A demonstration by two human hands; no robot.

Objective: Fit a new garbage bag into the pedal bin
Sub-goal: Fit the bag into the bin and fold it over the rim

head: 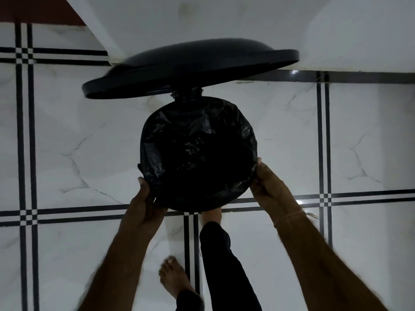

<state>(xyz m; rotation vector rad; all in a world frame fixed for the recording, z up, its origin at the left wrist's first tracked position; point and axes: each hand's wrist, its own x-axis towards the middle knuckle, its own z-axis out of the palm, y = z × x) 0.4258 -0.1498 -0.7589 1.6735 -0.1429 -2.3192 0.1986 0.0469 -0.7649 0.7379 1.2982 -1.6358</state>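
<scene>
The round black plastic pedal bin [155, 122] was seen from directly above, standing on the white marble-patterned tiled floor [67, 142]. Its domed black plastic lid [190, 68] was raised at the far side of the bin, on the hinge, and tilted back toward the white wall [202, 23]. A bare foot [212, 215] was placed just under the near edge of the bin, where the pedal would be expected; the pedal itself was hidden, so contact could not be confirmed.

The crinkled black plastic garbage bag [197, 142] was located inside the bin, with its mouth spread across the opening and its edge turned over the rim on the near side. In the dim light the bag and rim could not be separated at the far side.

The left hand [143, 209] was positioned at the near-left of the bin, with its grip clamped on a fold of the bag at the rim, thumb on top. The right hand [267, 182] was positioned at the near-right of the bin, its fingers laid against the bag-covered rim; whether film was pinched there could not be told.

The bin opening was round, so no long axis applied. The two hands were set on opposite sides of the near half, about equally close to the rim. The unattended section lay away from both grips, toward the hinge. It was judged that any remaining tucking would require the hands to travel around the rim toward the lid.
</scene>
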